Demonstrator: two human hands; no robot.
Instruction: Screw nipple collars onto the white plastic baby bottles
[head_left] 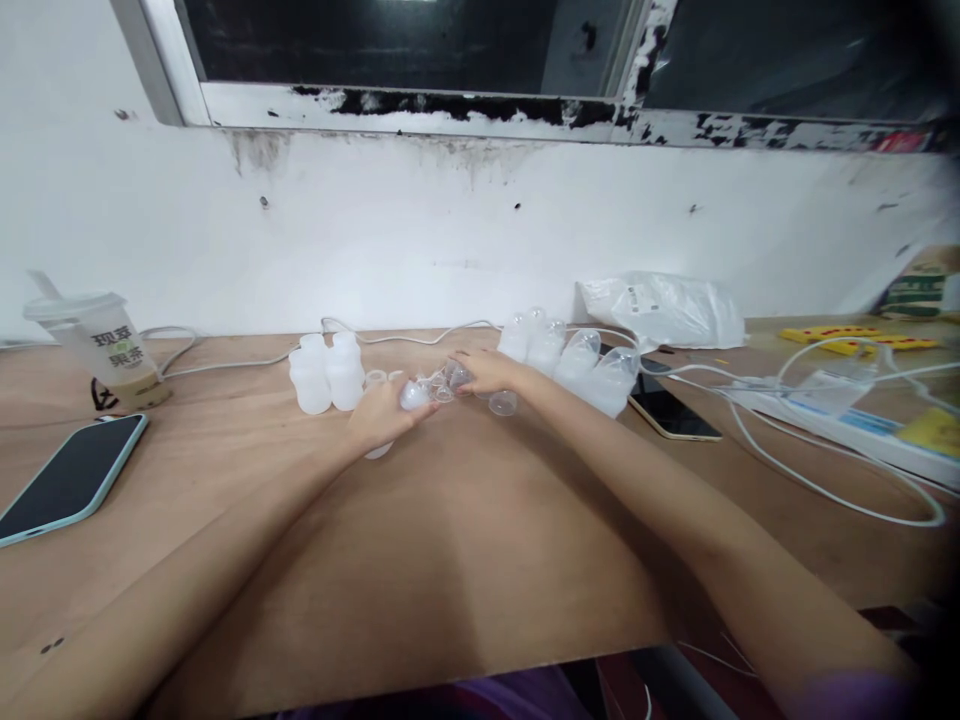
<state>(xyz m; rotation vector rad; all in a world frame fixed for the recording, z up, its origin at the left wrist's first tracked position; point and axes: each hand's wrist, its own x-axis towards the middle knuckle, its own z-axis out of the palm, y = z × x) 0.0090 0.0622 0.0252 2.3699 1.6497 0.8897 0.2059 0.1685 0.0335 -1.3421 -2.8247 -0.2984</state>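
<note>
Brown tabletop [450, 540], far edge against a white wall [420, 230]. Left hand [375, 412] sits over the middle of the surface, nearer the far edge, thumb and fingers closed around a milky bottle [415, 394]. Bit of milky plastic [379, 451] pokes out below that hand; can't tell if it's the same bottle. Right hand [491, 372] is just beside, fingers bent down over clear domed caps [442, 388]; can't tell if it pinches one or only touches them. One loose cap [502, 404] lies under the right wrist.

Left group of bottles [327, 373] stands upright, uncapped as far as I see, near the far edge, left of the left hand. Capped bottles [570, 365], clear domes on top, are bunched near the far edge, right of the right hand, partly behind the forearm.

Left end of surface: drink cup [97, 350] toward the far corner, light-rimmed phone [71, 478] in front. Right part: dark phone [673, 412] beside the capped bottles, white plastic bag [664, 308] at the far edge, white cables [817, 490] looping over a power strip [892, 440] toward the right end.
</note>
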